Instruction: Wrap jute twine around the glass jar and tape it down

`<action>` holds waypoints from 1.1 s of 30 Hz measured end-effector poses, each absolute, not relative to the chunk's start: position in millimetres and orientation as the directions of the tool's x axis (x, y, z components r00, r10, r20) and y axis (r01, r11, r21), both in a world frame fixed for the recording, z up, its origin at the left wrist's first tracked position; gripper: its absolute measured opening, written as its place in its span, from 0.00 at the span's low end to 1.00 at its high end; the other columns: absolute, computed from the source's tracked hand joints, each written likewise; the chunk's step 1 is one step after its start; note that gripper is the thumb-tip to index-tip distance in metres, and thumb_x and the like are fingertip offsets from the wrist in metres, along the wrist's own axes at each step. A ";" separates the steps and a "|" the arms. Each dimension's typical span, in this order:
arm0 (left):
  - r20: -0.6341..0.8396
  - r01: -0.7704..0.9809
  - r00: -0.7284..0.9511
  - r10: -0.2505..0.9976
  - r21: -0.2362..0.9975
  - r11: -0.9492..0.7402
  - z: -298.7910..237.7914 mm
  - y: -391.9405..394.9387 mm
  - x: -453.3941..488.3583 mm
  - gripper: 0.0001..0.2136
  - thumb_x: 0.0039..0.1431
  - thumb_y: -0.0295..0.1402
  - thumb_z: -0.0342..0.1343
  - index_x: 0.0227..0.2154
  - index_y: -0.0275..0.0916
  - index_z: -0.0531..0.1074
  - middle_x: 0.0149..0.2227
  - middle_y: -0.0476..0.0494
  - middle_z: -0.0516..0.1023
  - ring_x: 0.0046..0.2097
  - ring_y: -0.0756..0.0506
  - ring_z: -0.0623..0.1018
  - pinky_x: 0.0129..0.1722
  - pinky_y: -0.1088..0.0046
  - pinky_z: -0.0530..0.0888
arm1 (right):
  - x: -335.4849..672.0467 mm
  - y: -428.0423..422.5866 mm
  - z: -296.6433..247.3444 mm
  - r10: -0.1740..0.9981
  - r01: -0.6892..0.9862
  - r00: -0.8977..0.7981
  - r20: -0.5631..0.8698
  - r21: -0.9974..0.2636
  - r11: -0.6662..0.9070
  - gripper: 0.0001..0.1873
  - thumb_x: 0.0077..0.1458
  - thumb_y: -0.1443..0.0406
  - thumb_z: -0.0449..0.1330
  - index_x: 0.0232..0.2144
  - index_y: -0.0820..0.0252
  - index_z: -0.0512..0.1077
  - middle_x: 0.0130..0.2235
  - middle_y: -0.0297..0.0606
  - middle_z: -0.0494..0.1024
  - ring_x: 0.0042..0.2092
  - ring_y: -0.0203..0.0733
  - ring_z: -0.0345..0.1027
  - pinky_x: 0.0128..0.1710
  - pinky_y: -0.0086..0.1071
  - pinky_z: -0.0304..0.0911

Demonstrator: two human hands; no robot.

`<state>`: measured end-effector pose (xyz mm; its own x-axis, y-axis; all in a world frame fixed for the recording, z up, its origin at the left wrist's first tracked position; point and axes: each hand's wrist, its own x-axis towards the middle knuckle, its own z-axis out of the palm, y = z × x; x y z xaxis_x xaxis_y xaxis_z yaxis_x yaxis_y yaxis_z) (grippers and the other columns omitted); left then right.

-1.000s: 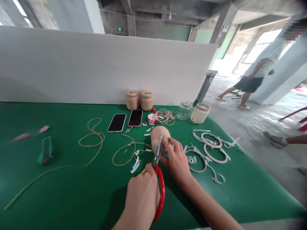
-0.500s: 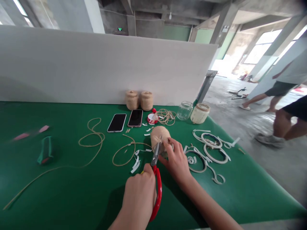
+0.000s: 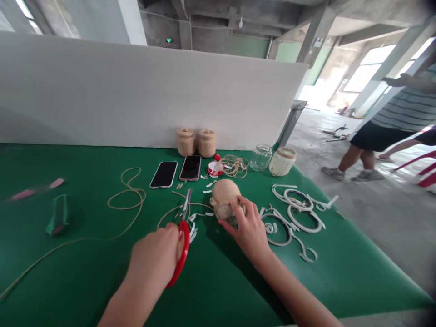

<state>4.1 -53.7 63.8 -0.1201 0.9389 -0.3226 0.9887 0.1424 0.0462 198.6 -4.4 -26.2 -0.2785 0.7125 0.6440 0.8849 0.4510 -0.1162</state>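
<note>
My left hand (image 3: 156, 256) is closed around the red handles of a pair of scissors (image 3: 184, 240), blades pointing away from me and apart from the jar. With thumb and fingers, my right hand (image 3: 250, 227) grips the near right side of a jar wrapped in tan twine (image 3: 225, 194), which lies tilted on the green table (image 3: 225, 290). A small tuft shows on the jar's left side. Left of the jar lies a loop of twine (image 3: 163, 217), with white tape scraps (image 3: 193, 234) partly behind the scissors.
Two twine-wrapped jars (image 3: 185, 141), two phones (image 3: 164, 175), a clear glass jar (image 3: 261, 157) and a tape-covered jar (image 3: 283, 161) stand or lie farther back. Tape rolls (image 3: 299, 200) are at right. A long cord (image 3: 127, 204) trails left. A person (image 3: 384, 118) is beyond the table.
The scissors in my left hand have moved left, off the wrapped jar. My right hand keeps its hold as the jar has turned, its tuft now on the left. The background person has moved.
</note>
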 end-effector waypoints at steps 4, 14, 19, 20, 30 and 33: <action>-0.312 0.986 -0.149 0.938 0.030 0.166 51.8 -42.5 -18.1 0.13 0.58 0.33 0.41 0.31 0.33 0.69 0.23 0.36 0.75 0.23 0.42 0.75 0.24 0.71 0.67 | 198.2 -4.4 -25.3 0.725 0.896 -0.285 0.627 -0.094 0.433 0.21 0.53 0.56 0.58 0.47 0.60 0.66 0.49 0.50 0.65 0.48 0.50 0.61 0.38 0.37 0.69; -0.069 0.981 0.188 0.980 -0.027 -0.190 41.1 -20.4 -3.5 0.14 0.62 0.32 0.40 0.45 0.35 0.67 0.42 0.35 0.74 0.36 0.41 0.77 0.27 0.71 0.69 | 196.0 -6.2 -22.2 0.738 0.904 -0.318 0.595 -0.043 0.425 0.21 0.52 0.58 0.60 0.48 0.57 0.65 0.50 0.49 0.64 0.49 0.50 0.61 0.37 0.37 0.69; 0.153 0.824 0.561 0.814 -0.010 -0.566 26.3 2.8 7.3 0.16 0.58 0.21 0.42 0.46 0.37 0.68 0.49 0.40 0.70 0.50 0.43 0.69 0.43 0.70 0.68 | 196.5 -5.9 -21.6 0.742 0.903 -0.332 0.582 -0.031 0.429 0.20 0.52 0.59 0.60 0.48 0.55 0.65 0.51 0.49 0.64 0.50 0.51 0.60 0.39 0.38 0.69; 0.129 0.817 0.573 0.809 -0.016 -0.576 23.8 5.8 6.4 0.14 0.56 0.20 0.44 0.40 0.37 0.70 0.44 0.40 0.73 0.48 0.43 0.70 0.44 0.68 0.67 | 196.6 -5.6 -21.8 0.743 0.904 -0.332 0.580 -0.028 0.426 0.20 0.52 0.59 0.60 0.48 0.54 0.65 0.51 0.49 0.64 0.50 0.51 0.60 0.39 0.38 0.69; 0.316 0.822 0.499 0.807 0.122 -0.556 26.7 5.2 12.8 0.12 0.64 0.30 0.39 0.41 0.37 0.68 0.39 0.43 0.73 0.43 0.45 0.71 0.40 0.69 0.68 | 198.0 -4.4 -22.9 0.739 0.893 -0.368 0.565 -0.007 0.450 0.20 0.52 0.60 0.60 0.49 0.52 0.65 0.53 0.50 0.61 0.52 0.52 0.58 0.41 0.39 0.68; 0.427 0.765 0.444 0.788 0.278 -0.582 21.2 9.2 21.9 0.11 0.64 0.29 0.40 0.42 0.38 0.67 0.40 0.44 0.73 0.44 0.47 0.71 0.42 0.71 0.68 | 198.1 -4.5 -23.3 0.729 0.891 -0.382 0.568 0.016 0.454 0.21 0.53 0.59 0.60 0.49 0.51 0.64 0.52 0.50 0.62 0.52 0.52 0.58 0.42 0.40 0.68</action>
